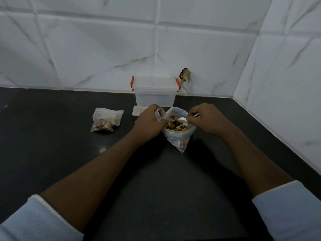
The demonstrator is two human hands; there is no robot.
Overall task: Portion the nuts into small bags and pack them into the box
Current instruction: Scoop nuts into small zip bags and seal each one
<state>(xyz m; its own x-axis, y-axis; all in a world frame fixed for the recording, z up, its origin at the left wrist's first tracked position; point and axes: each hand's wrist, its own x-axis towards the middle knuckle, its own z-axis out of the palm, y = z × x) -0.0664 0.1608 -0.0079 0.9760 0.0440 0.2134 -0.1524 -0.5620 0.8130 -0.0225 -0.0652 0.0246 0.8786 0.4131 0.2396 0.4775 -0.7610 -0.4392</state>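
Observation:
A large open bag of mixed nuts stands on the black counter, its mouth wide open. My left hand grips a small clear bag held open just left of the big bag's mouth. My right hand pinches the handle of a white plastic spoon, whose bowl dips into the nuts. A filled small bag of nuts lies on the counter to the left. The clear plastic box with red latches stands behind, its lid on.
A flat stack of empty small bags lies between the box and my left hand. White tiled walls close in at the back and right. A dark crumpled object hangs on the back wall right of the box.

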